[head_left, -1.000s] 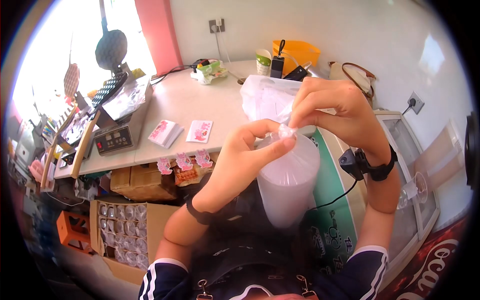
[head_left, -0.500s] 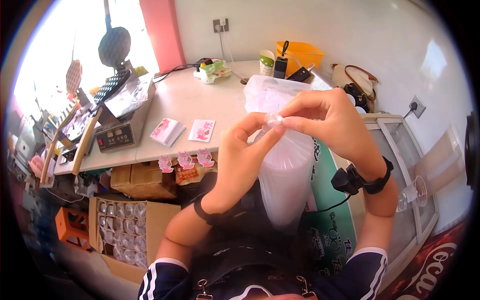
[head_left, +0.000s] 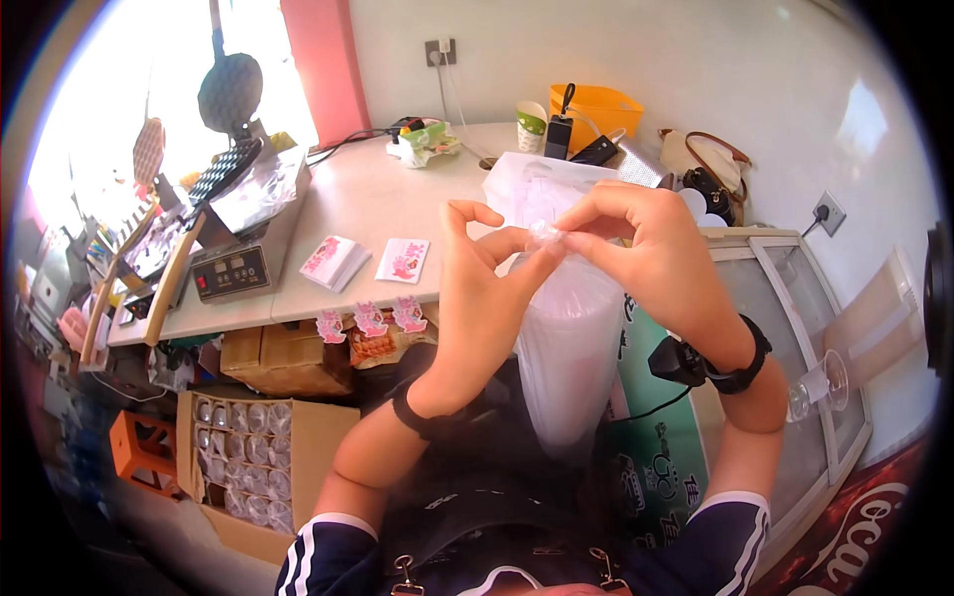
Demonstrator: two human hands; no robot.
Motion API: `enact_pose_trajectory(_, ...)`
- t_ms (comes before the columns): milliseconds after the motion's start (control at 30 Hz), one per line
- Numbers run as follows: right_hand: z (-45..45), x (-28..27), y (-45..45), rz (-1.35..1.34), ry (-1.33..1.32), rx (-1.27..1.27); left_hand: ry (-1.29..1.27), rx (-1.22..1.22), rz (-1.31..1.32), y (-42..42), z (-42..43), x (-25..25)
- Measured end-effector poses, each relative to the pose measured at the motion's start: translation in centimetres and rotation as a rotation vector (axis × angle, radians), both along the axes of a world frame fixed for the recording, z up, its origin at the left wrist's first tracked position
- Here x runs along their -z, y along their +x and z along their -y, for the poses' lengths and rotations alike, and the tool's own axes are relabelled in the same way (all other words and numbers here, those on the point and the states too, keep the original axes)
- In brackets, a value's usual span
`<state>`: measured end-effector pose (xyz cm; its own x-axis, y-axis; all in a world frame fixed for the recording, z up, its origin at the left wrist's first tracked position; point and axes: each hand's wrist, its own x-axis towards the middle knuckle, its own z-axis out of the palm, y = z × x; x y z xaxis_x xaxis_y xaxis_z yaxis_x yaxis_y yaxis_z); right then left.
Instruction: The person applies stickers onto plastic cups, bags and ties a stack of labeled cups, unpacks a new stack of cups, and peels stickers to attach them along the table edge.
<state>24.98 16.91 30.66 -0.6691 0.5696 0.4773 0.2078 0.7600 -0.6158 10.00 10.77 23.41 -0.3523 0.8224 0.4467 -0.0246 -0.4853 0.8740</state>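
A tall, translucent white plastic bag (head_left: 566,358) hangs upright in front of me, its pale contents blurred by the film. Its neck is bunched together at the top. My left hand (head_left: 487,288) pinches this gathered neck between thumb and index finger, with another finger raised. From the other side, my right hand (head_left: 651,238) pinches the same twist with thumb and forefinger. The fingertips of both hands nearly meet there. Behind them, more whitish plastic (head_left: 517,179) stands over the counter edge; whether it belongs to the same bag, I cannot tell.
The counter (head_left: 397,179) holds a waffle iron (head_left: 234,189), a stack of printed cards (head_left: 334,262), a paper cup (head_left: 531,127) and a yellow basket (head_left: 596,107). Below left stands a carton of clear cups (head_left: 243,457). A glass-topped freezer (head_left: 785,298) is at right.
Fingers of my left hand have lifted away from the bag neck, leaving the thumb and index finger on it. My right wrist has dropped slightly. The bag stays almost in place.
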Motion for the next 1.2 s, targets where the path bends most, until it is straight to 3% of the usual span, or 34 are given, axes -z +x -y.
enact_pose_trajectory(233,-1.6,0.7,-0.1,0.080,-0.056,0.020,0.029,-0.028,-0.004,0.0,0.2,-0.2)
enact_pose_trajectory(333,-2.8,1.3,-0.2,0.156,-0.289,-0.088,0.000,-0.008,-0.044,-0.9,0.1,-0.1)
enact_pose_trajectory(400,-3.2,1.7,-0.1,0.042,-0.634,-0.231,-0.022,-0.010,-0.049,-1.1,0.1,-0.3)
enact_pose_trajectory(733,-3.7,2.4,-0.5,-0.083,-0.818,-0.336,0.000,-0.076,-0.186,-1.3,0.2,-0.2)
enact_pose_trajectory(833,-3.4,2.5,-0.6,-0.103,-0.793,-0.347,0.010,-0.102,-0.220,-1.2,0.0,-0.2)
enact_pose_trajectory(1000,-3.0,2.1,-0.8,-0.053,-0.432,-0.224,0.004,-0.100,-0.256,-1.1,-0.4,0.4)
enact_pose_trajectory(1133,-2.8,1.4,-0.7,0.009,-0.366,-0.206,0.001,-0.080,-0.235,-1.1,-0.4,0.7)
enact_pose_trajectory(1200,-2.4,1.3,-0.7,0.047,0.048,-0.146,0.002,-0.072,-0.213,-0.8,-0.3,0.5)
